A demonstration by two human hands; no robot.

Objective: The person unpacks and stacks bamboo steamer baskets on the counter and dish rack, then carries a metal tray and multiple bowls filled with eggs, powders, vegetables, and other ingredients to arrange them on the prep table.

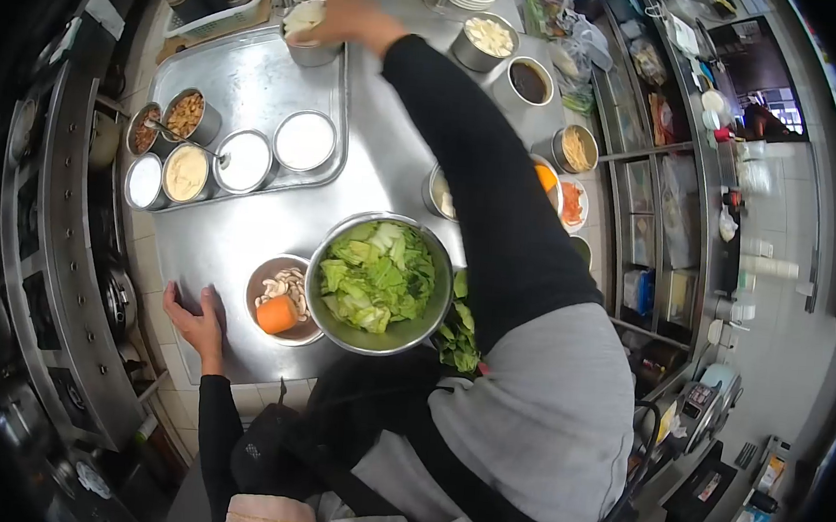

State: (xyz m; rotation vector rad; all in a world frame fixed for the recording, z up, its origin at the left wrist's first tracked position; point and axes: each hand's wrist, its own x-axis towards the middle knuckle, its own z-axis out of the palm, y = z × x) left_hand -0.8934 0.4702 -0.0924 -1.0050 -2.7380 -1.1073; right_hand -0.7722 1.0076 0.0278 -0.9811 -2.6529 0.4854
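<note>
My left hand (198, 328) rests on the near left edge of the steel table (195, 265), fingers apart and nothing in it. Beside it stands a metal bowl (251, 319) with sliced mushrooms (286, 282) and an orange carrot piece (277, 315). Right of that, a large steel bowl (446, 307) holds chopped green leaves (375, 273). At the far side, my right hand (346, 15) reaches over a metal container (314, 56) of pale white pieces (304, 18). Its fingertips are at the contents and too blurred to read.
On a metal tray (248, 60) stand several containers, including white ones (244, 161) and one with a spoon (184, 115). More tubs, such as dark liquid (529, 81) and white chunks (488, 38), line the right. Leafy greens (459, 337) lie by the big bowl. A stove (59, 265) flanks the left.
</note>
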